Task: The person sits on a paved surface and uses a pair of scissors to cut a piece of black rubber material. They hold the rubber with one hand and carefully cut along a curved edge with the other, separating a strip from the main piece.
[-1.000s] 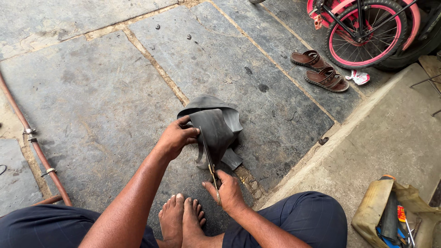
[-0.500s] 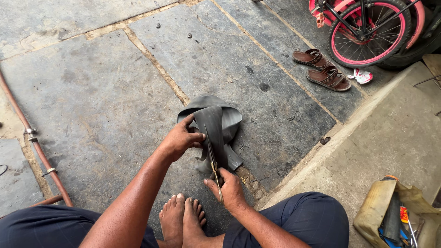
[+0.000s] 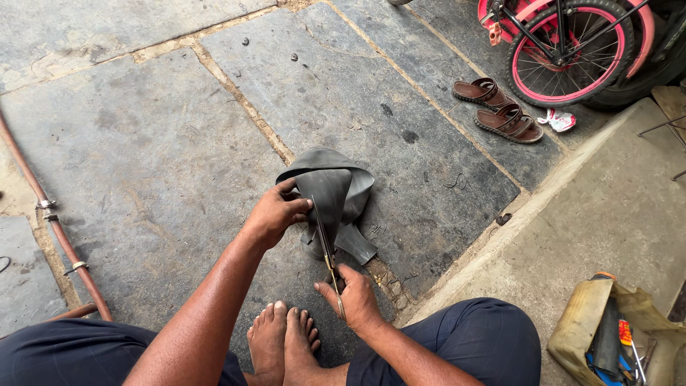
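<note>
A folded black rubber inner tube [image 3: 336, 193] lies on the stone floor in front of my bare feet. My left hand [image 3: 275, 213] grips its left edge and holds it flat. My right hand [image 3: 354, 297] is closed on the handles of a pair of scissors [image 3: 326, 246], whose blades lie along the middle of the rubber, pointing away from me. A cut flap of the tube hangs toward the lower right.
A rusty pipe [image 3: 53, 229] with clamps runs along the left. Brown sandals [image 3: 500, 107] and a pink child's bicycle [image 3: 572, 50] stand at the far right. A raised concrete step [image 3: 614, 207] borders the right, with a yellowish container of tools [image 3: 607, 336] on it.
The scissor blades have moved farther up along the rubber. My left hand has shifted slightly on the tube's left edge.
</note>
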